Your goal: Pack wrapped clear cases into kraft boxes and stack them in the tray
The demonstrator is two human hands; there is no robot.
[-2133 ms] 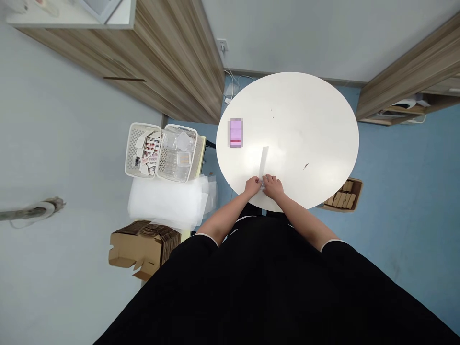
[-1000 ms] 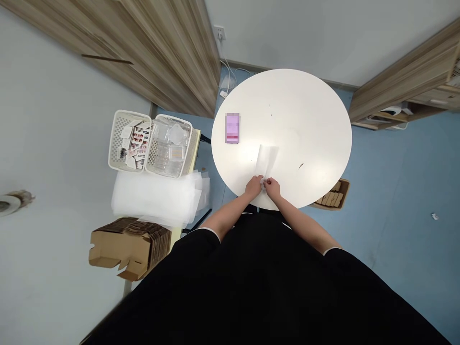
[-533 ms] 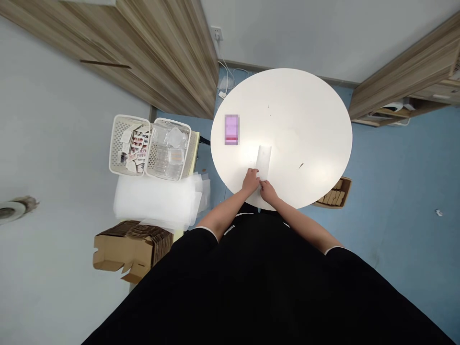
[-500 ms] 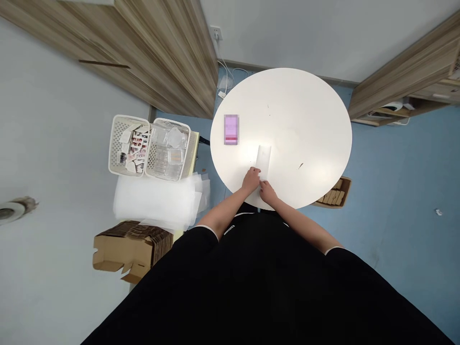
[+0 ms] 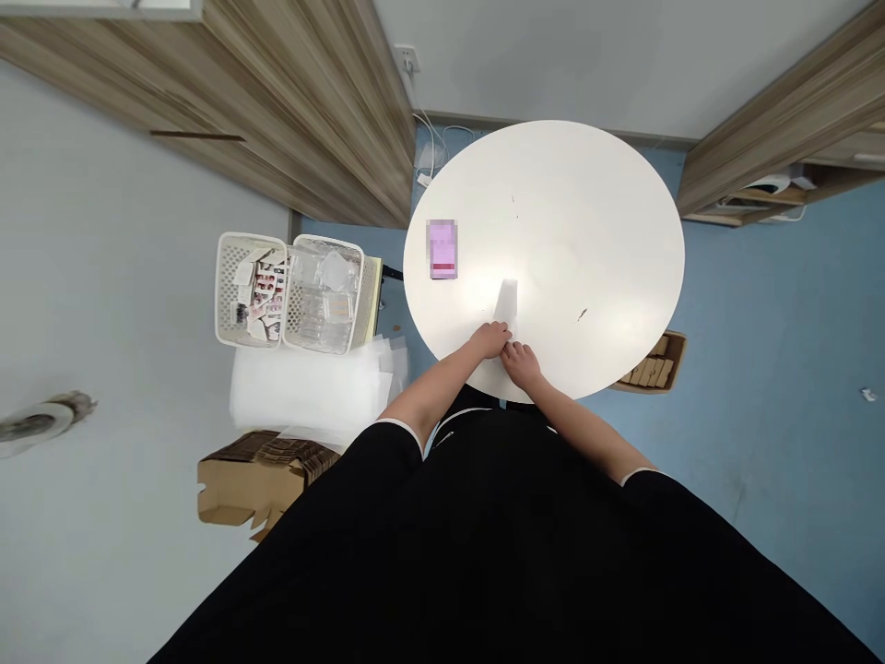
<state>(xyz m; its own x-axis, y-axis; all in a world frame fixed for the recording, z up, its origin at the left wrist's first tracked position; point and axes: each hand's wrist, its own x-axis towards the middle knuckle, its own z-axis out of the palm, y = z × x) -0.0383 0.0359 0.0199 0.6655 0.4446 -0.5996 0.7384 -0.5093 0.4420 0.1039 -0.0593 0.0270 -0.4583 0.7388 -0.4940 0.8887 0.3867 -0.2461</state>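
The left hand (image 5: 489, 339) and right hand (image 5: 522, 364) are curled close together at the near end of a pale strip (image 5: 507, 300), which lies on the white table (image 5: 546, 166) near its lower edge. The step in hand appears to be working that end, and the next move calls for keeping it controlled. The hands hide the contact, so any grasp can't be confirmed. At left, one basket (image 5: 219, 290) holds blister cards (image 5: 263, 290); the next holds clear trays (image 5: 322, 300). A lower-right box (image 5: 674, 355) holds flat cartons (image 5: 646, 373).
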